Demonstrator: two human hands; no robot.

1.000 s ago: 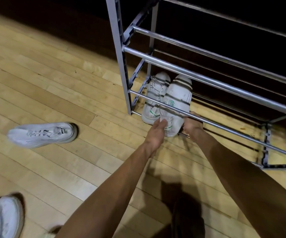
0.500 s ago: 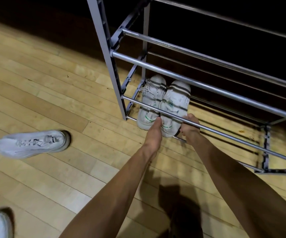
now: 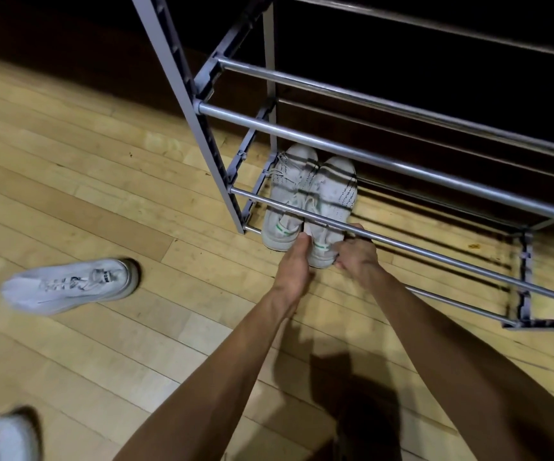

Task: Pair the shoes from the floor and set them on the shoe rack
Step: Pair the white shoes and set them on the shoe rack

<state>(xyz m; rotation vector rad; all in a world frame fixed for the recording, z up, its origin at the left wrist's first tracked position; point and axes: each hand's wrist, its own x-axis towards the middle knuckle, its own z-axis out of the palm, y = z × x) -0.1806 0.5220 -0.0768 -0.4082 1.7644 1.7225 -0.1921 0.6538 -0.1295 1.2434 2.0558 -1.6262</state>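
Note:
Two white sneakers with green heel marks stand side by side, toes inward, at the left end of the grey metal shoe rack's (image 3: 368, 158) bottom tier. The left sneaker (image 3: 285, 197) stands free. Both hands are at the heel of the right sneaker (image 3: 333, 197): my left hand (image 3: 294, 266) has its thumb on the heel's left side, and my right hand (image 3: 355, 257) curls round its right side, just under the tier's front bar. A third white sneaker (image 3: 69, 284) lies alone on the wooden floor to the left.
Another white shoe (image 3: 6, 437) shows at the bottom left corner, partly cut off. The rack's upper bars hold nothing in view. A dark wall runs behind the rack. My shadow falls on the floorboards below my arms.
The right sneaker has turned from tilted on its side to upright beside its mate. Both hands stay at its heel. The view has shifted slightly.

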